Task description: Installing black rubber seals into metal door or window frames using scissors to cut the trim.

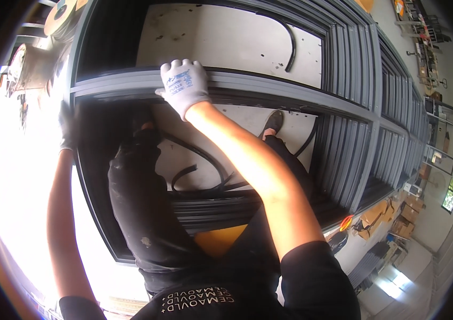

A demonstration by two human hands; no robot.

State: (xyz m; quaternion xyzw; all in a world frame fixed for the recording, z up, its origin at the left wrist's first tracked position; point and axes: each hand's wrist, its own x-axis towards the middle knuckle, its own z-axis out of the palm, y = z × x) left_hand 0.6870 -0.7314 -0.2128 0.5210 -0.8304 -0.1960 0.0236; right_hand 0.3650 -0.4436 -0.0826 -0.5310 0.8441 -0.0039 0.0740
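Note:
A large dark grey metal frame [119, 81], like a window or door frame, lies across a stack of similar frames in front of me. My right hand [185, 88], in a white glove with blue print, is closed over the frame's middle crossbar, its fingers bent over the far edge. At the frame's left outer edge is my left hand [67, 128], also gloved. Strong glare and the steep angle hide its fingers. Through the lower opening my legs show, with one dark shoe [275, 120] on the pale floor.
Black rubber-like strips [199, 152] curl on the floor inside the frames. Stacked grey frames [343, 154] extend to the right. An orange-handled tool [346, 223] lies at lower right, with cardboard boxes [403, 221] beyond. A yellow surface [218, 241] shows between my legs.

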